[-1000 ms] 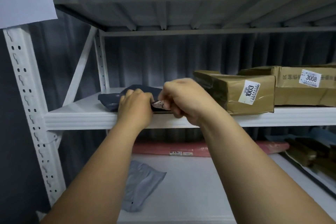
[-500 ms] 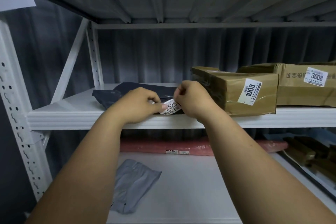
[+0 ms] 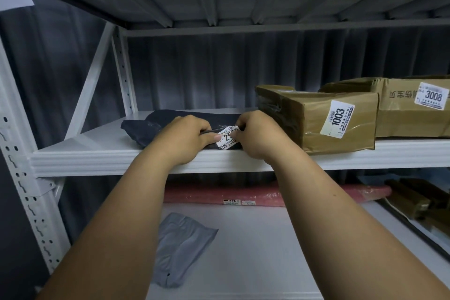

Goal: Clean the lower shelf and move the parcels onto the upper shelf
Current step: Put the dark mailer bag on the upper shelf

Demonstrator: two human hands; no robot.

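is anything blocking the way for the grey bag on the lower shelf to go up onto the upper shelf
Partly: both forearms cross in front of the grey bag, and the dark parcel fills the spot above it. The upper shelf is bare left of that parcel.

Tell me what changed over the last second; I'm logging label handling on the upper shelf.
The white label, hidden under the hands a second ago, now shows between them on the dark parcel: the left hand presses its left edge with the thumb, the right hand holds its right edge. Box 1003 and the grey bag below stayed put.
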